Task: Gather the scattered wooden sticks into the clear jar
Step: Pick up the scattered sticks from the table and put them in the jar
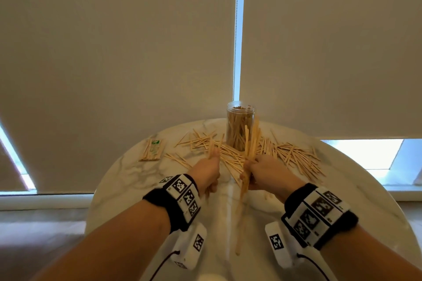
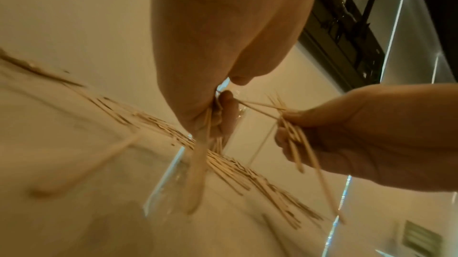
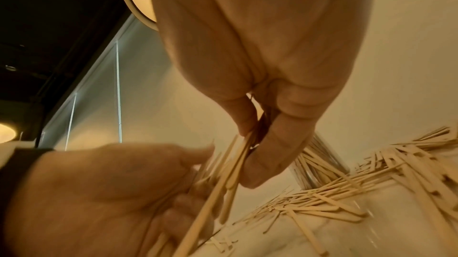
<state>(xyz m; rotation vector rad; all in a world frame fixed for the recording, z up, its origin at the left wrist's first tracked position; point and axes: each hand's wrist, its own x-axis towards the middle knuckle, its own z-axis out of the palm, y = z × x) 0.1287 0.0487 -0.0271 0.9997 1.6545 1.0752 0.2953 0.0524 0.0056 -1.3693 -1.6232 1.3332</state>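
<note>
1. The table (image 1: 342,201), round and marble-topped, carried everything, set in front of drawn blinds (image 1: 114,52).
2. The sticks (image 1: 294,157) lay scattered across the table's far half, thickest just right of the jar and in a looser fan to its left.
3. The jar (image 1: 239,125) stood upright at the far edge, lid off, already well stocked with sticks.
4. The right hand (image 1: 267,171) was curled around a long bundle (image 1: 245,180), its ends poking out above and below the fist.
5. The left hand (image 1: 206,170) pinched a smaller clutch of sticks just beside the right.
6. A wrapped packet (image 1: 152,149) sat far left, apart from the scatter.
</note>
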